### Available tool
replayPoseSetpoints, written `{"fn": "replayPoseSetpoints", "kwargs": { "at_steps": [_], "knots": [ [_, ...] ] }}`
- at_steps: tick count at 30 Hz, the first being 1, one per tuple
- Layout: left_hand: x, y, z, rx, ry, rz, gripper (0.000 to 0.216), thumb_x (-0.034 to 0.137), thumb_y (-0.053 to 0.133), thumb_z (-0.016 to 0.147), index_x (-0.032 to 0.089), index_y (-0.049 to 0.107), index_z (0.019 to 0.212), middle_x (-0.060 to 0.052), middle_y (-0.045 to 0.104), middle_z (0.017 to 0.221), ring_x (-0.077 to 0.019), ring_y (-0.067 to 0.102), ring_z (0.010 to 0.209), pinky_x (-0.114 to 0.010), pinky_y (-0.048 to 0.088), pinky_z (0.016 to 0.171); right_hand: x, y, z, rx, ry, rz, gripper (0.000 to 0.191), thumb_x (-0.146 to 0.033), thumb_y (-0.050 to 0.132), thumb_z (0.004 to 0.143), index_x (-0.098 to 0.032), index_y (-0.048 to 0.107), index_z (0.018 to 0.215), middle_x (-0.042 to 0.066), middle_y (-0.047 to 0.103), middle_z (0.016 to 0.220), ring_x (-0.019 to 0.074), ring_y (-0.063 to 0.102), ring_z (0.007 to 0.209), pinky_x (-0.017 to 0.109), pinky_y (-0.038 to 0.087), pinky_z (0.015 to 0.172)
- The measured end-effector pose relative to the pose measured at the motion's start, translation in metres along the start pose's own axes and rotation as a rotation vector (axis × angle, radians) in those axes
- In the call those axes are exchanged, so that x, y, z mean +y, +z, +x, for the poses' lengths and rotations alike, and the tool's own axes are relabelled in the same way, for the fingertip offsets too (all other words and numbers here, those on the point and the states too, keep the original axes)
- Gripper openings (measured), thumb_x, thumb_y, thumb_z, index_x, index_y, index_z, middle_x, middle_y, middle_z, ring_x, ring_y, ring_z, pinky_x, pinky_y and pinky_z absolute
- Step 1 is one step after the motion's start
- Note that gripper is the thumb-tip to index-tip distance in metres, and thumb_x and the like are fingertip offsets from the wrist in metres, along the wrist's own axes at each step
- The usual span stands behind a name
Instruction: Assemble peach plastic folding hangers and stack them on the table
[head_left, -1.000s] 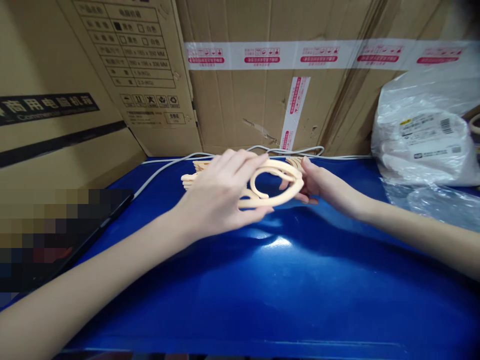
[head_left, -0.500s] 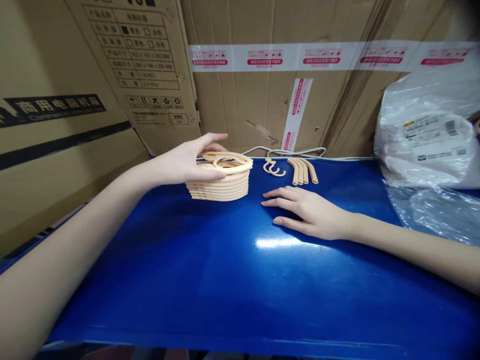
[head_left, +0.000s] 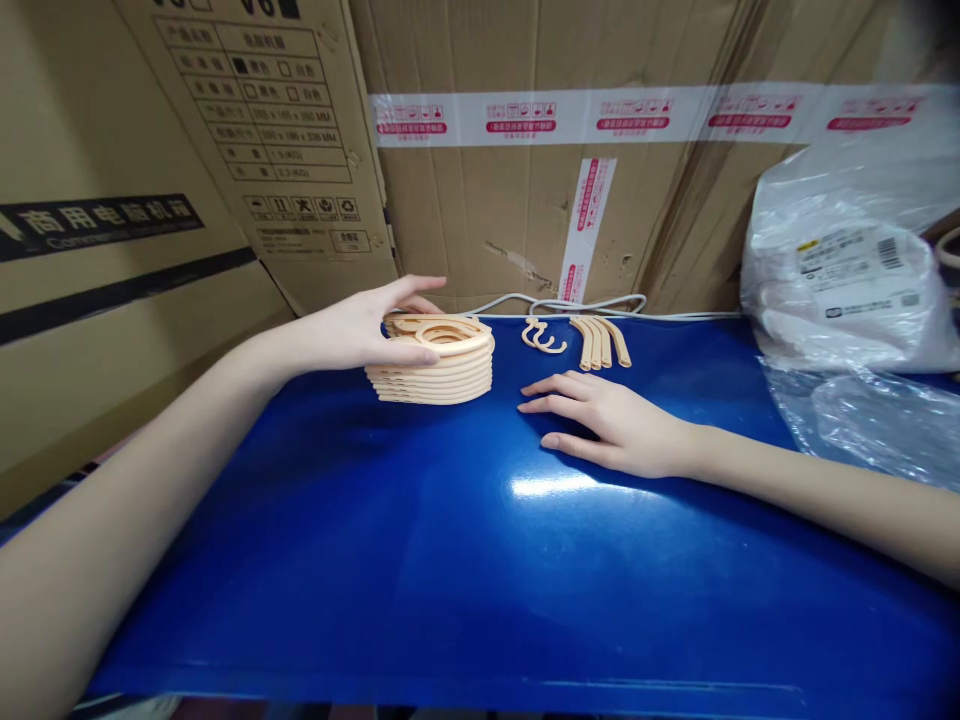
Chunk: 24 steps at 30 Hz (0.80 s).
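A neat stack of beige plastic hanger parts point(head_left: 442, 378) stands on the blue table, with a curved, ring-like piece at its top. My left hand point(head_left: 352, 328) is at the left side of this stack. Its thumb lies along the near side of the top piece, while the other visible fingers stretch out above the far side, apart from the thumb. Lying flat, palm down, my right hand point(head_left: 615, 425) rests on the table with fingers spread and nothing in them. Beyond it are several curved beige hanger arms point(head_left: 600, 343) and a few beige hooks point(head_left: 541, 338).
Cardboard boxes point(head_left: 465, 220) wall off the back and left of the blue table point(head_left: 450, 560). A white cable point(head_left: 517, 298) runs along the back edge. At the right sits a clear plastic bag point(head_left: 847, 270) with a white label.
My left hand has lowered slightly at the stack, and its top piece sits lower and flatter. The whole view has shifted a little. My right hand stays in place.
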<state>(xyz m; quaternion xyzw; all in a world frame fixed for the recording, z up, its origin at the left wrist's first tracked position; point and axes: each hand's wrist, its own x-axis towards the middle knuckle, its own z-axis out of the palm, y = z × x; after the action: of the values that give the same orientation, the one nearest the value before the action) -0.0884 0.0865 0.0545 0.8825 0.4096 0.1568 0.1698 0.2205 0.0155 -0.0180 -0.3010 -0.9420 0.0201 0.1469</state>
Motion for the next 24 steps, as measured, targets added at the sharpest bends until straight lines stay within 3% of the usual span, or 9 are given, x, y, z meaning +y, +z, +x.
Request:
{"fn": "replayPoseSetpoints", "kwargs": {
  "at_steps": [15,24],
  "knots": [
    [0.0004,-0.0001,0.0,-0.006,0.001,0.033,0.084,0.053,0.067,0.074,0.031,0.029,0.146,-0.006,0.055,0.135,-0.0285,0.053,0.123,-0.038,0.044,0.101,-0.0011,0.0002,0.0005,-0.002,0.006,0.004,0.042,-0.042,0.044,0.096,-0.019,0.057,0.128,0.011,0.055,0.132,0.0233,0.053,0.118,0.041,0.041,0.103],
    [0.0057,0.0002,-0.0008,-0.005,-0.027,0.081,0.083,0.055,0.065,0.074,0.029,0.031,0.145,-0.006,0.054,0.136,-0.0289,0.051,0.124,-0.043,0.038,0.106,-0.0011,-0.0001,0.0008,-0.002,0.008,0.003,0.042,-0.042,0.043,0.096,-0.019,0.057,0.128,0.011,0.055,0.132,0.0234,0.053,0.118,0.042,0.042,0.102]
  ]
}}
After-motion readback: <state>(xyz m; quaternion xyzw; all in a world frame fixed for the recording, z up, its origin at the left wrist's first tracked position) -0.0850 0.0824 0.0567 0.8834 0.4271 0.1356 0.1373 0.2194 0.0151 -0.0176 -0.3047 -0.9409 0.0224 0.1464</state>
